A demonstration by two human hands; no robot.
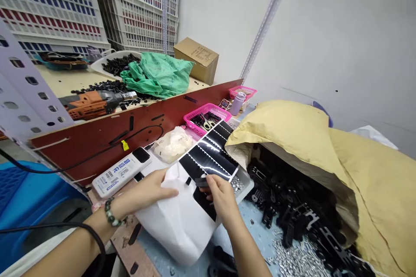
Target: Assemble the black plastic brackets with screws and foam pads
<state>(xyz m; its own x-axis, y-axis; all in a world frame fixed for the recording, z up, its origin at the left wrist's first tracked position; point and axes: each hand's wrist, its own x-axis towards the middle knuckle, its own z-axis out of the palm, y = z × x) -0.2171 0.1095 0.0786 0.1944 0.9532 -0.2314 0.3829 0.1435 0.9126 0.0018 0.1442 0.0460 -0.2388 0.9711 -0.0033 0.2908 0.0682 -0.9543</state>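
Observation:
A white backing sheet [180, 225] carrying rows of black stickers [211, 151] slopes up from the bench, its lower part bent toward me. My left hand [159, 190] grips the sheet's left edge, thumb on top and the other fingers hidden behind. In a pinch between thumb and fingers, my right hand [222, 197] has a small dark flat strip [201, 182] just over the sheet. Part of this strip is covered by the fingers. Beneath the sheet's right side shows a grey tray [247, 186] of small metal parts.
Black plastic parts [286, 207] spill from a yellow sack [286, 121] at the right, beside loose screws [297, 257]. Pink baskets [208, 114] and a purple bottle [238, 103] stand behind. An orange power drill [94, 103] lies on the upper shelf, and a white phone-like device [118, 173] on the left.

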